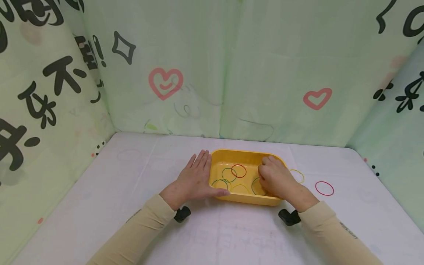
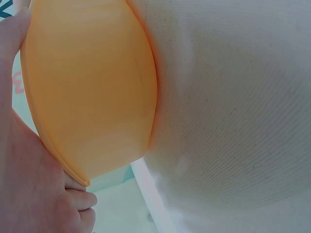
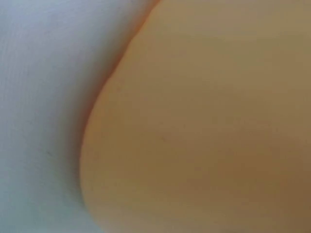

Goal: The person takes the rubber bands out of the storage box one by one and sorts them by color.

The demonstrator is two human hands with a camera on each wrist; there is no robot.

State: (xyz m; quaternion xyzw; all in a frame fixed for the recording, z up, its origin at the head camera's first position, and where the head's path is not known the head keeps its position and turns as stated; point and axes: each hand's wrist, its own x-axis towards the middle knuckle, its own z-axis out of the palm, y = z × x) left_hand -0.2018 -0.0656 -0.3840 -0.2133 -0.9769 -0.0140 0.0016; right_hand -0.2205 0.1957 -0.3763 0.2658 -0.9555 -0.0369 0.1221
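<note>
A yellow plastic tray (image 1: 246, 199) sits on the table with several thin rubber bands inside. My left hand (image 1: 195, 178) lies against its left side, fingers straight and thumb over the front rim; the left wrist view shows the tray's outer wall beside this hand. My right hand (image 1: 276, 176) reaches over the right end, fingers curled and pointing down inside. A green rubber band (image 1: 252, 186) runs close beside those fingers; I cannot tell whether they pinch a band. Farther left in the tray are a red band (image 1: 246, 171) and another green band (image 1: 222, 174), overlapping.
Right of the tray, a yellow band (image 1: 303, 177) and a red band (image 1: 333, 189) lie on the white table (image 1: 232, 235). Printed fabric walls (image 1: 265, 73) enclose the back and sides. Black wrist mounts (image 1: 289, 217) hang under both forearms.
</note>
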